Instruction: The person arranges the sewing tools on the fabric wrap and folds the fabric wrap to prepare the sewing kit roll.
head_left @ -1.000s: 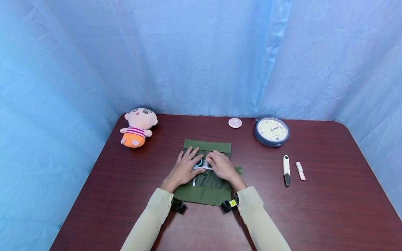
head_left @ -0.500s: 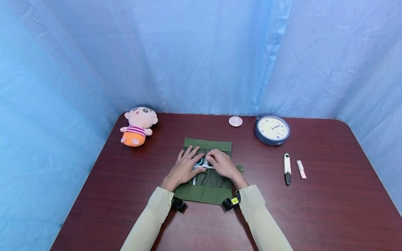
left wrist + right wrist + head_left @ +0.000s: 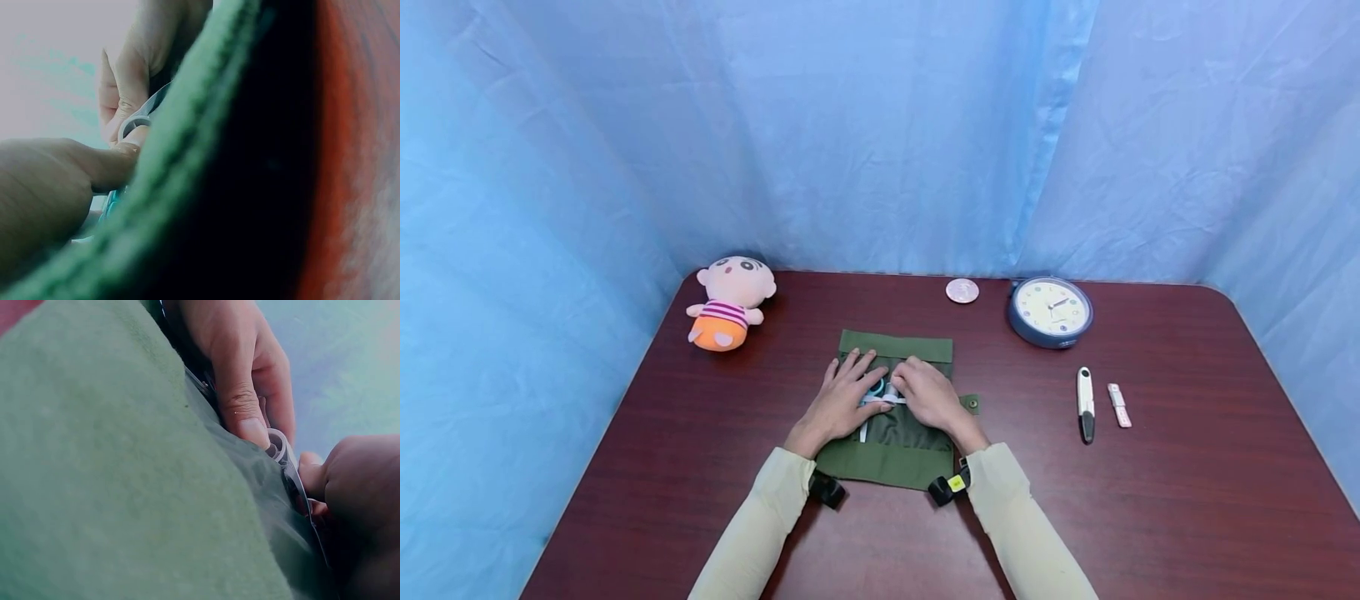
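A green fabric tool roll (image 3: 887, 462) lies spread out on the table, a white elastic band (image 3: 874, 400) across its middle. My left hand (image 3: 835, 408) rests on its left side with fingers spread, the thumb (image 3: 119, 165) touching the raised elastic loop (image 3: 280, 440). My right hand (image 3: 928, 396) has curled fingers and pinches a small grey cylinder (image 3: 891, 390), which looks like a thread spool, at that loop. The fingers partly hide it. Teal-handled scissors (image 3: 877, 387) sit tucked under the band, partly covered by my left hand.
To the right lie a white and black cutter-like tool (image 3: 1086, 406) and a small white folded strip (image 3: 1118, 406). A round clock (image 3: 1050, 312) and a pale disc (image 3: 962, 290) are at the back. A plush doll (image 3: 730, 304) lies back left on the table (image 3: 647, 467).
My right hand shifts slightly right, then comes back left to the grey spool. My left hand stays in place on the fabric.
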A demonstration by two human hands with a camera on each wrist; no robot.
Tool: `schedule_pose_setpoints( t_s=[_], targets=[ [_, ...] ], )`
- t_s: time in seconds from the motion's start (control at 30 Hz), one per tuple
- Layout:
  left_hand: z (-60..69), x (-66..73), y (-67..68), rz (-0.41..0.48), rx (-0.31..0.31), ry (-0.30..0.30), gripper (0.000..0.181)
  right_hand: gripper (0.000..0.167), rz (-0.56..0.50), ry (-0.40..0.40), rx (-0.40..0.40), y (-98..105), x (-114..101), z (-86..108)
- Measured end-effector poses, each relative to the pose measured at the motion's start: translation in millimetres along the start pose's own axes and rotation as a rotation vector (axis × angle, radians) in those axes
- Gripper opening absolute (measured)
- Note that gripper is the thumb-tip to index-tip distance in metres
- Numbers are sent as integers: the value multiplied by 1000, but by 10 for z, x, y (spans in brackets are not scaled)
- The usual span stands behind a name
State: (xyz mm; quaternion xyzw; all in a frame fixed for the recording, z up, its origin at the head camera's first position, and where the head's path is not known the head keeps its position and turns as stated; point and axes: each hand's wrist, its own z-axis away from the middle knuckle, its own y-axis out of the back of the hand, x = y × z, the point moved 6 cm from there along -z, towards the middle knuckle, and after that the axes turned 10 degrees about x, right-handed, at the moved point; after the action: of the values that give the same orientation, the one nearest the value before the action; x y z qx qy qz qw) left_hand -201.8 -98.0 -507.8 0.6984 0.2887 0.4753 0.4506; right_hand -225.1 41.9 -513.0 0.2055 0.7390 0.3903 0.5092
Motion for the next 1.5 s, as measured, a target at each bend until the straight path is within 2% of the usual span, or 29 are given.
schedule_pose_setpoints(
  t_s=[0.13, 0.37, 0.63, 0.77, 1.07, 1.5],
  targets=[
    [1, -7, -8, -2, -4, 2, 60, 24, -2, 16, -10, -3, -2, 3],
    [-1, -4, -2, 8, 3, -3, 60, 20, -101, -20, 18, 46, 28, 0],
    [2, -7, -3, 12, -5, 7, 61, 24, -15, 1, -16, -4, -1, 5],
    [9, -5, 8, 19, 3, 1, 61, 23, -6, 19, -23, -3, -15, 6],
    [1, 9, 33, 26, -8, 1, 62, 19, -117, 26, -2, 66, 5, -7],
    [3, 0, 8, 19, -21, 0, 65, 20, -4, 42, -30, -4, -16, 0]
  ],
)
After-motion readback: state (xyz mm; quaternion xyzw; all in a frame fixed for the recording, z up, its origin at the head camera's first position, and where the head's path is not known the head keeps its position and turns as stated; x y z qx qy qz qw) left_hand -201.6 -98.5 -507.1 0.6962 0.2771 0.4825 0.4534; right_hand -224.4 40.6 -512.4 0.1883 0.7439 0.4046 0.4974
